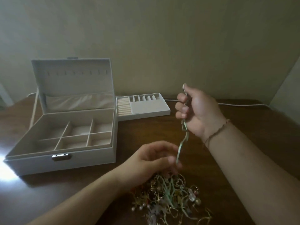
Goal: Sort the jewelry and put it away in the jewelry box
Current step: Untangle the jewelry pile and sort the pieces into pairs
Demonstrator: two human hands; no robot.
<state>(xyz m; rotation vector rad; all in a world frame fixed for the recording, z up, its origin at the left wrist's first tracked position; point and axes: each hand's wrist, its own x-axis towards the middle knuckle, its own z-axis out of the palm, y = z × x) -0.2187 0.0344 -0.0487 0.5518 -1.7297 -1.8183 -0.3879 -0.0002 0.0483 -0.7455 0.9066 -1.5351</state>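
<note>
The right hand [197,111] grips a green cord [181,143] raised over the jewelry pile [170,197] at the dark wood table's [243,120] near edge; the left hand [151,161], blurred, hangs loosely curled just above it. The open box [65,138] stands at the left beside its tray [142,106], near the back edge under a plain wall [162,38].

Glossy wood table [243,127]; metal box clasp [62,156].

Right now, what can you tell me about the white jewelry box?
The jewelry box is a white rectangular case, leather-like, standing on the dark wooden table left of the hands. Its hinged lid stands open and upright, showing a row of small hooks and a gathered pocket. The beige-lined base is split into six compartments, which look empty. A metal clasp sits on the front wall. Neither hand touches it.
</note>
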